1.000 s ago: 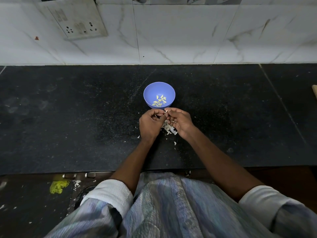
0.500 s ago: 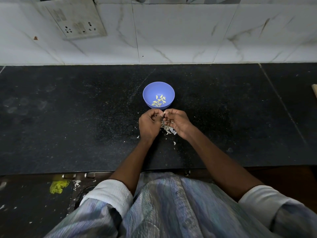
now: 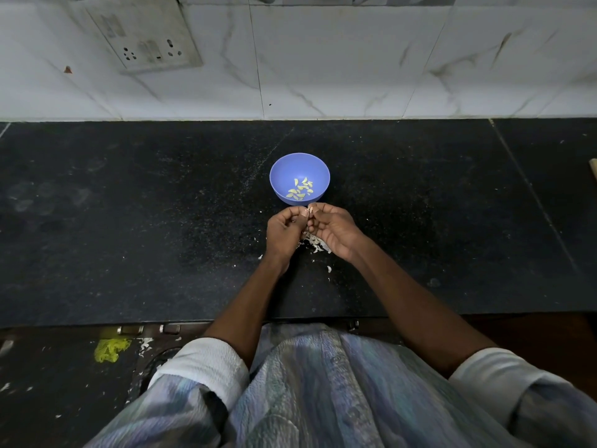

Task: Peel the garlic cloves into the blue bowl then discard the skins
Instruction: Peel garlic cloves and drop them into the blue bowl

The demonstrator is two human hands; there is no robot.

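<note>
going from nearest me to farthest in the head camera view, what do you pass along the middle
Pile of garlic skins on the black counter → both hands, left hand and right hand, pinching a garlic clove → blue bowl holding peeled cloves → marble wall tiles.

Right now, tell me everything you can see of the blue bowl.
The blue bowl is small, round and matte, plastic by its look, one plain colour with a smooth thin rim. It stands upright on the black counter, just beyond the hands and apart from them. A small cluster of pale yellowish peeled garlic cloves lies on its floor, toward the near side. Nothing else touches it.
</note>
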